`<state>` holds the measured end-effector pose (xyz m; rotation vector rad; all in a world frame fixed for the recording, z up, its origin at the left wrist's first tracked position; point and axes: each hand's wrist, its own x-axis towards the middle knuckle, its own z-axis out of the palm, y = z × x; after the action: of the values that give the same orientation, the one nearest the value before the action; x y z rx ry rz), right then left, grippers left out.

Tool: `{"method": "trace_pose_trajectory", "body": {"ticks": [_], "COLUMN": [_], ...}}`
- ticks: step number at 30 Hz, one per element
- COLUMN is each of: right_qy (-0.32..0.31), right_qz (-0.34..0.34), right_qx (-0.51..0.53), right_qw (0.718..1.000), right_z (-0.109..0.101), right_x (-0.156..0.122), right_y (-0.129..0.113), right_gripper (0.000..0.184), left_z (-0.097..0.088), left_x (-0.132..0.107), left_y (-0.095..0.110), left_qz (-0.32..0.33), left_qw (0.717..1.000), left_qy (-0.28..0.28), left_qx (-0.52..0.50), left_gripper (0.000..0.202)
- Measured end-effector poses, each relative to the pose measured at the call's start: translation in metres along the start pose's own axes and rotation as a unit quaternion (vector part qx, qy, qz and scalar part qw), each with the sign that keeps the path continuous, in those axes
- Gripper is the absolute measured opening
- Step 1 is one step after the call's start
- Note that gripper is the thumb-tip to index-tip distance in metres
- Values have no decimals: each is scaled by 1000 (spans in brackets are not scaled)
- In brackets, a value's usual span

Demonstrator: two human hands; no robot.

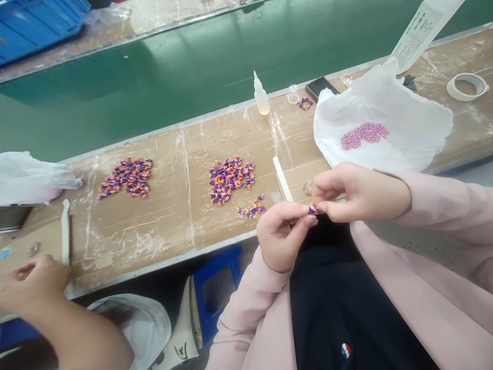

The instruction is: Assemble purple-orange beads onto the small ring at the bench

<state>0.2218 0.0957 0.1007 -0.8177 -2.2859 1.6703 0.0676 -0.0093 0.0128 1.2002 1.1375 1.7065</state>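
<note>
Between the thumb and fingers of my left hand (pixel 285 231) is a small purple piece (pixel 312 209), pinched just past the table's near edge. My right hand (pixel 356 192) meets it from the other side, fingertips pressed together at the piece; whether they grip it too or something tiny is hidden. A pile of purple and orange pieces (pixel 231 177) lies on the table to the left, with a few loose ones (pixel 252 208) nearer me. Behind my right hand, white paper (pixel 416 128) holds a heap of tiny pink pieces (pixel 364 135). A white strip (pixel 283 179) lies close by.
A squeeze bottle (pixel 262 97), a small clear cup (pixel 293 94), a ring of purple-orange pieces (pixel 305 103) and a phone (pixel 321 87) line the far edge. Tape (pixel 467 87) lies right. Another pile (pixel 127 177) and a co-worker's hand (pixel 42 280) are left; a green belt (pixel 215 56) runs behind.
</note>
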Motion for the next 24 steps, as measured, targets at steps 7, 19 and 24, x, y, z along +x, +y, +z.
{"method": "trace_pose_trajectory", "body": {"ticks": [7,19,24], "right_qy": [24,16,-9], "right_qz": [-69,-79,-38], "right_qx": [-45,-115,-114], "right_qw": [996,990,993], "right_z": [2,1,-12], "right_x": [1,0,-1], "right_y": [-1,-8,-3], "right_gripper": [15,16,11], "left_z": [0,4,-21], "left_x": [-3,-2,8], "left_y": [-1,-1,1], "left_qz": [15,19,-118], "left_qw": [999,1000,993], "left_qy": [7,16,-28], "left_qx": [30,1,0], "left_gripper": [11,9,15]}}
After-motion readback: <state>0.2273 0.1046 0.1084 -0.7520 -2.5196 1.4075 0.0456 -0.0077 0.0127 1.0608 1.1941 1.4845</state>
